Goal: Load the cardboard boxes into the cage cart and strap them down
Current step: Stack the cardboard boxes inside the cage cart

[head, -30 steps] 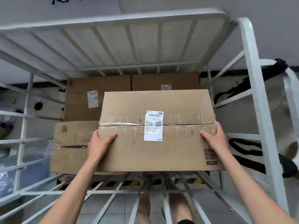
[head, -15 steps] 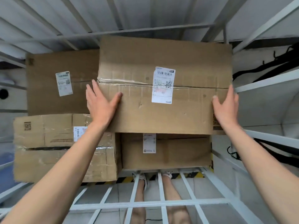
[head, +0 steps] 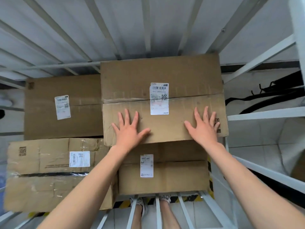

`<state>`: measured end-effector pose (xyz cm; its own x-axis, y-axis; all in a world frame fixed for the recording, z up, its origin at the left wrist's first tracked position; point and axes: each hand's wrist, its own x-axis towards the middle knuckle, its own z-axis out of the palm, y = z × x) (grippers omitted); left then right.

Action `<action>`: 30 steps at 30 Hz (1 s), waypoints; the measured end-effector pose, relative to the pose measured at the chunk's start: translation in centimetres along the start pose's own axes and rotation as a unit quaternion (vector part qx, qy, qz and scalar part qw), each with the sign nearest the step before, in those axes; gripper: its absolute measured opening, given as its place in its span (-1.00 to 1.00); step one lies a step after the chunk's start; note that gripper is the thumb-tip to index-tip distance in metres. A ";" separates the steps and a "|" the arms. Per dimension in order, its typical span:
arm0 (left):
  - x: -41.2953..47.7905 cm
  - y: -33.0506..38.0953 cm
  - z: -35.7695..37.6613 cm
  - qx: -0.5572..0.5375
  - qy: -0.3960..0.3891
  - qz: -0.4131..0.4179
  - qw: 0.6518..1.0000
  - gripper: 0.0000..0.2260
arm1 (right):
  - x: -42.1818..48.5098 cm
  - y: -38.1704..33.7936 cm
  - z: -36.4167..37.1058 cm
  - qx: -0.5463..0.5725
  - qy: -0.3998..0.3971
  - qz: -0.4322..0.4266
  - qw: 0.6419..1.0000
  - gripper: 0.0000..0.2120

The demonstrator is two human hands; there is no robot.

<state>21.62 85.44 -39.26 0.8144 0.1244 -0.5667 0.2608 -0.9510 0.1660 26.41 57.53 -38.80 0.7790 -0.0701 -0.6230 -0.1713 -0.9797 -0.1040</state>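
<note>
Now, from the head view, both hands lie flat on the top box (head: 165,75). The left hand (head: 130,131) and right hand (head: 203,129) press its facing side with fingers (head: 127,116) straight and spread, gripping nothing. Its label (head: 159,98) sits just beyond and between the fingers. Nearer than the fingers, under the wrists, the lower box (head: 163,179) lies beneath it. Left of the left fingers are a rear box (head: 62,126) and a front box (head: 41,187). White cart (head: 264,113) bars surround all; black straps (head: 267,96) hang right of the right fingers.
</note>
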 end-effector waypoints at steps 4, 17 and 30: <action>2.9 0.5 -0.2 0.005 -0.036 -0.011 0.999 -0.15 | 2.3 -1.1 -0.5 -0.012 -0.008 0.003 1.000 -0.18; 0.9 0.8 -1.8 0.024 -0.008 -0.008 1.000 -0.15 | 0.1 -0.8 -1.7 -0.004 -0.007 0.002 1.000 -0.17; -22.8 8.2 -11.2 -0.005 0.021 0.107 0.994 -0.26 | -28.4 -3.1 -8.3 0.092 0.094 -0.029 0.991 -0.22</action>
<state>11.05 78.03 -15.93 0.8732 -0.0687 -0.4825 0.0842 -0.9539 0.2882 9.85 60.95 -14.34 0.8865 -0.0652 -0.4581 -0.2166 -0.9333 -0.2863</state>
